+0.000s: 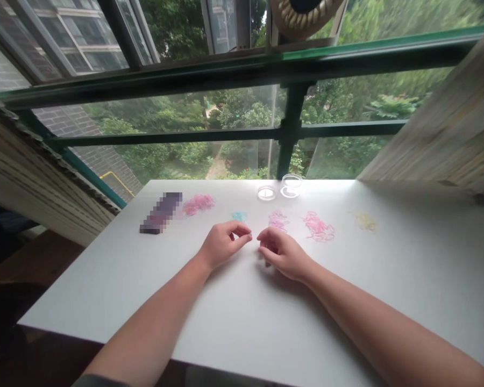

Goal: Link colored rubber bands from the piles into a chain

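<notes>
Over the middle of the white table, my left hand [226,243] is closed in a pinch, thumb against index finger. Anything at its fingertips is too small to make out. Just right of it, my right hand [284,253] has curled fingers, with a gap between thumb and index fingertip and nothing visible there. Beyond the hands lie loose piles of thin, band-like strands: a teal pile [239,216], a pale purple pile [278,220], a pink pile [319,226] and a yellow pile [367,221]. A mixed pink pile [199,205] sits farther left.
Two clear round dishes [267,193] [291,186] stand near the back edge of the white table [210,322]. A blurred-out dark rectangular object [161,213] lies at the left. Behind is a window with a green rail [177,138]; curtains [431,129] hang at both sides.
</notes>
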`<state>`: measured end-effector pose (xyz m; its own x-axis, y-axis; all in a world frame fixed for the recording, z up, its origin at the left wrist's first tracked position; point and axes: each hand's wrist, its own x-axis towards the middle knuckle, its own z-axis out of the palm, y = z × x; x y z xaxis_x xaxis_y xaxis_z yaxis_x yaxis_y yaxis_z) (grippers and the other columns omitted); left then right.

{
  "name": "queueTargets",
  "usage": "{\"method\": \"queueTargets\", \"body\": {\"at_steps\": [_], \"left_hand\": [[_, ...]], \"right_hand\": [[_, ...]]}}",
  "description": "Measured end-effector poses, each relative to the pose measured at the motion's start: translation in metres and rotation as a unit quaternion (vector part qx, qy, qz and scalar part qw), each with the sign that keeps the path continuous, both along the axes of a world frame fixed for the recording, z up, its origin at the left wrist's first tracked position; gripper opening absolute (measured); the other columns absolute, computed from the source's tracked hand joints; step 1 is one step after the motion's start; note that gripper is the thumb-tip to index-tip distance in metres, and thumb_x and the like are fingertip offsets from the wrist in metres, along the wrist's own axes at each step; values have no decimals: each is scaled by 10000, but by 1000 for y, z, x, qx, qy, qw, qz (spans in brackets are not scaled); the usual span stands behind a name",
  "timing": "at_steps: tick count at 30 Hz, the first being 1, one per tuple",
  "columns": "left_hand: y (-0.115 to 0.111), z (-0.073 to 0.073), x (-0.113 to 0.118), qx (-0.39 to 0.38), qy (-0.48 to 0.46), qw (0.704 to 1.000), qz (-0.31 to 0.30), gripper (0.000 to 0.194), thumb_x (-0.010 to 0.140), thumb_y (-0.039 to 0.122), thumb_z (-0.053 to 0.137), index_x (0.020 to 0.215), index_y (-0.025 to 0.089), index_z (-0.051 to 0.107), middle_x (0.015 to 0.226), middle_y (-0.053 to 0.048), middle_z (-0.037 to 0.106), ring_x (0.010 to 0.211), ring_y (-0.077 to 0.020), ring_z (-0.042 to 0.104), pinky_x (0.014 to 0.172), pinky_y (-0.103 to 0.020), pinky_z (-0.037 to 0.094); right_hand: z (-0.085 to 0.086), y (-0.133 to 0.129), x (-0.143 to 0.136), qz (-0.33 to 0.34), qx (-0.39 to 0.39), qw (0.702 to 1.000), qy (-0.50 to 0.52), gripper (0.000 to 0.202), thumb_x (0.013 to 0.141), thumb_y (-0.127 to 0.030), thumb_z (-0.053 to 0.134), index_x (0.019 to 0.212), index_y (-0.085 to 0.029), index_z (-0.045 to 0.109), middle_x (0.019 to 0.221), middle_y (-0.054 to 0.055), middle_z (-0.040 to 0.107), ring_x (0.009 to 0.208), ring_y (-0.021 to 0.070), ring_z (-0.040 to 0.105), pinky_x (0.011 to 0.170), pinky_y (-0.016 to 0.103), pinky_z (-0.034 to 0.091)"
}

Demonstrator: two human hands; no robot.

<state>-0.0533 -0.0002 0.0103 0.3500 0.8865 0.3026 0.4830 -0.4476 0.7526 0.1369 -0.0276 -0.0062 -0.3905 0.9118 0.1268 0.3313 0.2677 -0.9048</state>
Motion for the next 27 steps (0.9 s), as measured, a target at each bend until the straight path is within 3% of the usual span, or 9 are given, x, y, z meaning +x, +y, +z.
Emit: {"method": "queueTargets", "body": {"at_steps": [13,27], "left_hand": [[-6,5,4,62,68,994,-51,144,780,257,576,813,216,710,798,-20,717,707,-127,633,598,-216,456],[-8,6,4,74,90,992,-53,153,788,262,565,813,214,708,768,-14,714,665,-122,627,580,-204,461]], "right_hand": [[1,-1,-4,-40,19,999,17,127,803,-284,554,851,-183,496,690,-8,555,494,73,490,461,203,371],[-1,-1,-3,-33,16,999,27,145,836,-331,524,851,-188,502,665,-18,544,476,73,491,441,199,356]]}}
